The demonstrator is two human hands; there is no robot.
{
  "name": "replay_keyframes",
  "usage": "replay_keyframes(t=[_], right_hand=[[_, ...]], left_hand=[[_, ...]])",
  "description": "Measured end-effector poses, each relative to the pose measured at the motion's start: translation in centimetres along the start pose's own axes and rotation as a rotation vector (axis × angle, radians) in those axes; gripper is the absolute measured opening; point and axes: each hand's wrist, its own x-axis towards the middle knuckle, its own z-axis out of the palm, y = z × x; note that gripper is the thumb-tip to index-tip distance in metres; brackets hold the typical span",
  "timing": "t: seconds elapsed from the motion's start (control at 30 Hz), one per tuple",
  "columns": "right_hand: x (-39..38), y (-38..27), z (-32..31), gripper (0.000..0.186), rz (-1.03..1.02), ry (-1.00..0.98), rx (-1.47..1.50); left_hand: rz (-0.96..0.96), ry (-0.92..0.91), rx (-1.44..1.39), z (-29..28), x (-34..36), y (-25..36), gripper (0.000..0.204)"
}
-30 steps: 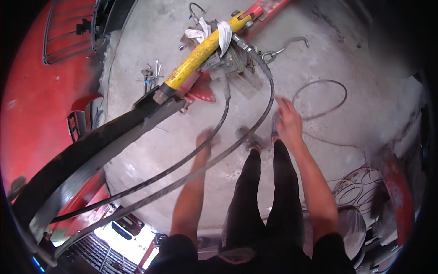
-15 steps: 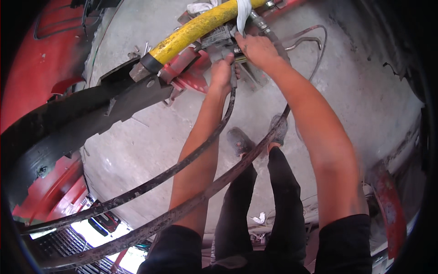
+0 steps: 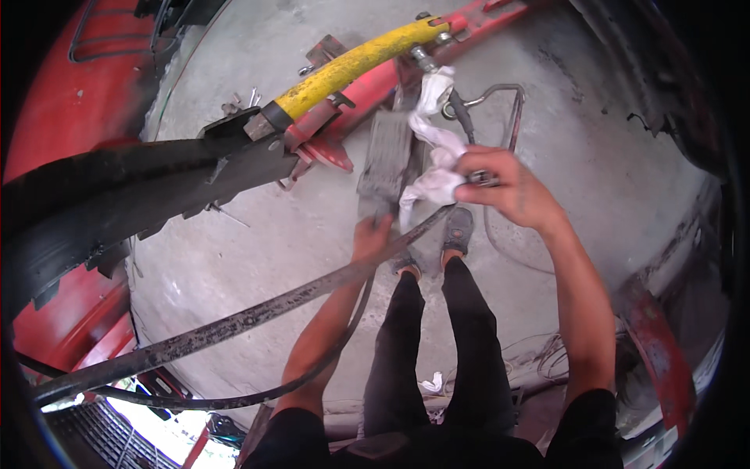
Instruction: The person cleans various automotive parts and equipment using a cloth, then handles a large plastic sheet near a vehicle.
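My right hand (image 3: 504, 184) is closed on a crumpled white cloth (image 3: 433, 184) and a metal piece (image 3: 482, 178) too small to name. The cloth trails up to a hose fitting (image 3: 423, 56) beside the yellow cylinder (image 3: 351, 62). My left hand (image 3: 369, 230), blurred, is closed around the end of a black hose (image 3: 348, 320) at the bottom of a grimy grey block (image 3: 384, 152), which is smeared by motion. A second black hose (image 3: 266, 305) crosses in front of my left forearm. The cylinder rests along red steel arms (image 3: 375, 86) and a black beam (image 3: 141, 187).
A bent metal rod (image 3: 500, 90) lies right of the cylinder. Small tools (image 3: 254, 98) lie on the concrete floor (image 3: 226, 258) at upper left. Red machinery (image 3: 62, 125) lines the left, another red part (image 3: 656, 352) stands lower right, and loose cables (image 3: 547, 352) lie near my legs.
Both hands have moved down from the cylinder, the right also rightward with the white cloth now in it. The cloth has come off the cylinder, and the grey block shows lower.
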Motion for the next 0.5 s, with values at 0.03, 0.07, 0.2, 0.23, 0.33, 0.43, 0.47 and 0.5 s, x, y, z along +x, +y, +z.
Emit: replay_keyframes(t=[0.03, 0.07, 0.2, 0.23, 0.33, 0.43, 0.47, 0.5], right_hand=[[-1.8, -0.9, -1.4, 0.019, 0.016, 0.131, 0.182], [-3.4, -1.8, -2.6, 0.017, 0.024, 0.264, 0.364], [-8.4, -0.7, -4.5, 0.019, 0.087, 0.551, 0.417], [-9.7, -0.1, -4.2, 0.019, 0.096, 0.542, 0.439], [-13.7, 1.5, -2.7, 0.023, 0.075, 0.745, 0.592], [-17.6, 3.3, -1.1, 0.02, 0.159, 0.904, 0.588], [-19.1, 4.0, -0.5, 0.019, 0.18, 0.94, 0.582], [-20.2, 4.7, 0.2, 0.019, 0.2, 0.976, 0.576]], left_hand=[[-0.036, -0.032, -0.105, 0.7, -2.1, -0.3, 0.029], [-0.075, -0.057, -0.207, 1.1, -4.2, -0.3, 0.029], [-0.337, -0.061, -0.223, -0.1, -8.5, -3.5, 0.026], [-0.291, -0.081, -0.121, -0.8, -9.2, -5.6, 0.026], [-0.166, -0.107, 0.099, -2.1, -10.3, -11.9, 0.027], [-0.053, -0.137, 0.291, -3.6, -10.9, -16.0, 0.031], [-0.044, -0.153, 0.332, -4.3, -10.7, -16.8, 0.032], [-0.024, -0.165, 0.37, -4.9, -9.9, -17.6, 0.033]])
